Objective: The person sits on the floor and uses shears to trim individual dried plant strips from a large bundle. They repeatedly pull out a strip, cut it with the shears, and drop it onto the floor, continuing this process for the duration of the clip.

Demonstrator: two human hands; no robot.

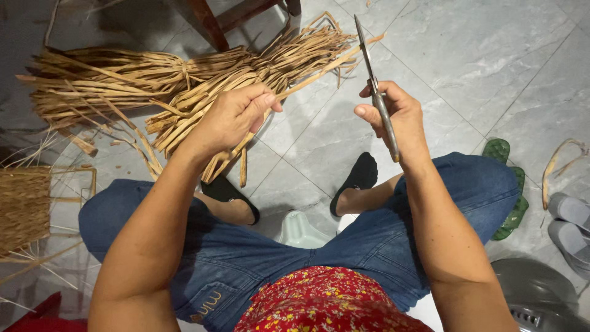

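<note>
The right grip (393,117) is closed around the handle of a long, dark metal blade (375,86), fingers wrapped and thumb pressed along it; the blade points up and away from the body. The left grip (236,117) is closed on a thin, flat strip of dried reed (319,74), pinched between thumb and fingers, and the strip runs up to the right until it meets the blade just below its tip.

From the head view, the floor (491,67) is pale grey marbled tile with dark grout lines, and it carries everything here. Behind the left hand lies a large bundle of reed strips (123,83), tied near its middle, spread across the tiles, with loose scraps scattered beside it. At the left edge sits part of a woven reed piece (24,206) with stray ends sticking out. Dark wooden furniture legs (209,21) stand at the top, just beyond the bundle.

The person sits low in blue jeans and a red flowered top, feet in black socks planted on the tiles, with a pale plastic stool (301,230) showing between the knees. A green sandal (510,184) lies beside the right knee, grey slippers (571,224) near the right edge, and a curled reed scrap (556,166) lies just above them.
</note>
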